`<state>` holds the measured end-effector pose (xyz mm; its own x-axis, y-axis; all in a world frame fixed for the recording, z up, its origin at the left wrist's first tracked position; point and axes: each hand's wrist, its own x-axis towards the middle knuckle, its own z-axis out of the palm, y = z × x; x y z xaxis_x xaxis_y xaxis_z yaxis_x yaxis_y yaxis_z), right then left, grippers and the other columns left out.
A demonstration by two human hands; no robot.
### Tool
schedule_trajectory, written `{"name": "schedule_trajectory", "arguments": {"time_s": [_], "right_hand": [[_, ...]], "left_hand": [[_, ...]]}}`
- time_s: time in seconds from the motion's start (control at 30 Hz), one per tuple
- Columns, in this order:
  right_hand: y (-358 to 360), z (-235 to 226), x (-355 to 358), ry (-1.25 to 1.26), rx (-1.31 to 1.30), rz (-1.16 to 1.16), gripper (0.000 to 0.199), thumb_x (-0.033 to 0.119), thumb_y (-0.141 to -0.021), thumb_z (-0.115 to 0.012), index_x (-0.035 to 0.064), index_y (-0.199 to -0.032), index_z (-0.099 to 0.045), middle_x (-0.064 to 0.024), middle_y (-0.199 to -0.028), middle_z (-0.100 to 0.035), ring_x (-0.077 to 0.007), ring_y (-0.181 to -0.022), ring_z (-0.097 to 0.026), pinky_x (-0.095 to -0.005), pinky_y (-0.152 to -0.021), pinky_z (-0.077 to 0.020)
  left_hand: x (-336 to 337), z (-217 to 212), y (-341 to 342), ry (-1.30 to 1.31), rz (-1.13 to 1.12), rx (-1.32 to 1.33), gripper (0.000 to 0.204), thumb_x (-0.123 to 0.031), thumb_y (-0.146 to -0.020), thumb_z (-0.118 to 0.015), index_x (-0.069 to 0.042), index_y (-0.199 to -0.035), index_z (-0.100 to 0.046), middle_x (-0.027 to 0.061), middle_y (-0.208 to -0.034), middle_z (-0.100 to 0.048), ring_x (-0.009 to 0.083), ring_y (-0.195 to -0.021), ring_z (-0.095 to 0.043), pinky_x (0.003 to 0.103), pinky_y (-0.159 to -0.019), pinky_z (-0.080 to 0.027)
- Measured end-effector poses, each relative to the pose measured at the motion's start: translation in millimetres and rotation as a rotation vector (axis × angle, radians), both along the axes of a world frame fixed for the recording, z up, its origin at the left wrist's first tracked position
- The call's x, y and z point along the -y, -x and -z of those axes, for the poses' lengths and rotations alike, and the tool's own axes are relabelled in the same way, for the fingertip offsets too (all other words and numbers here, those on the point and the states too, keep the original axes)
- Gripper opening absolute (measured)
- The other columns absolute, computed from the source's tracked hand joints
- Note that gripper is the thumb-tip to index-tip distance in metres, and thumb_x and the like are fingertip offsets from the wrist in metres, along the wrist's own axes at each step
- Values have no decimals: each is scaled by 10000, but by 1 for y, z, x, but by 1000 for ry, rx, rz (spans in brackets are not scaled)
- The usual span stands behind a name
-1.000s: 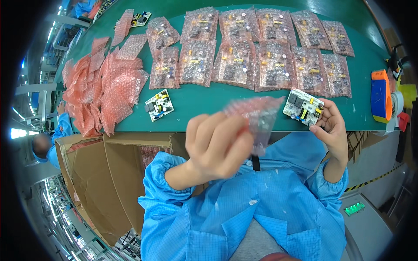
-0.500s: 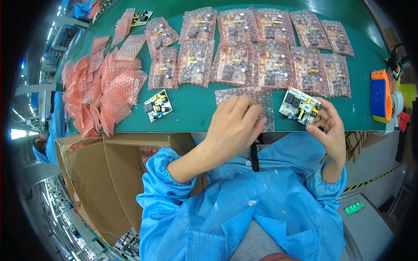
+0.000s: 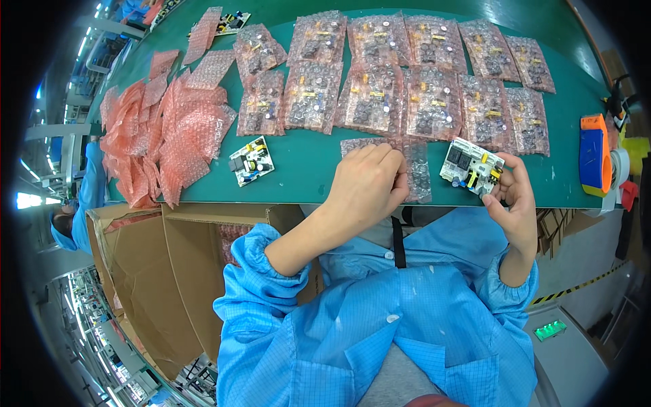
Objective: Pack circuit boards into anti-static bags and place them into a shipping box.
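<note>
My right hand [image 3: 513, 192] grips a bare circuit board [image 3: 469, 166] by its right edge, at the table's front edge. The board carries black relays, yellow parts and a blue part, and faces up. To its left, a pinkish bubble-wrap bag [image 3: 418, 171] lies flat on the table. My left hand [image 3: 369, 178] is over the left part of this bag, its fingers curled closed on it; the fingertips are partly hidden. The bag and the board are apart.
Two rows of boards in bubble-wrap bags [image 3: 369, 102] lie along the green table [image 3: 305, 166]. At left are a heap of pink bubble-wrap bags [image 3: 183, 136] and a loose circuit board [image 3: 251, 161]. An orange-and-blue tape dispenser [image 3: 594, 156] stands right; a cardboard box [image 3: 135, 271] sits below left.
The view has shifted slightly, moving the table things a little to the right. My left hand's fingers have curled in more over the bag; my right hand still holds the board.
</note>
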<state>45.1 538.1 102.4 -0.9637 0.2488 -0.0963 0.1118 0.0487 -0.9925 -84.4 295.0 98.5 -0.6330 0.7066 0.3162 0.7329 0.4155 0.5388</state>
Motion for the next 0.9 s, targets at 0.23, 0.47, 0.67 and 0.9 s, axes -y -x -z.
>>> {"name": "schedule_trajectory", "arguments": {"time_s": [0.23, 0.47, 0.67, 0.9], "right_hand": [[-3, -4, -1, -16, 8, -9, 601, 15, -794, -673, -6, -1343, -430, -48, -887, -634, -45, -663, -501, -210, -591, -386], [-4, -1, -3, -16, 32, -15, 607, 11, -803, -670, -8, -1358, -425, -49, -893, -637, -43, -671, -501, -210, -597, -387], [-3, -2, -1, 7, 21, -14, 586, 14, -831, -670, -10, -1361, -421, -55, -922, -646, -39, -697, -507, -210, -616, -394], [-3, -2, -1, -7, 26, -27, 596, 25, -846, -669, -13, -1382, -411, -54, -925, -646, -36, -689, -488, -201, -620, -384]], "left_hand": [[1, -1, -1, -3, -1, 21, 160, -67, -748, -728, -58, -821, -586, 68, -718, -560, 253, -673, -588, 388, -609, -458], [0, -2, -1, -11, -8, -10, 155, -94, -772, -733, -62, -855, -606, 69, -721, -566, 258, -680, -592, 394, -612, -455], [2, -3, 1, -26, 13, 32, 139, -80, -769, -732, -64, -841, -615, 66, -693, -552, 264, -678, -580, 401, -629, -453], [2, -10, 8, 21, 56, -17, 131, -80, -746, -725, -49, -809, -615, 81, -742, -584, 278, -725, -581, 409, -669, -475]]}}
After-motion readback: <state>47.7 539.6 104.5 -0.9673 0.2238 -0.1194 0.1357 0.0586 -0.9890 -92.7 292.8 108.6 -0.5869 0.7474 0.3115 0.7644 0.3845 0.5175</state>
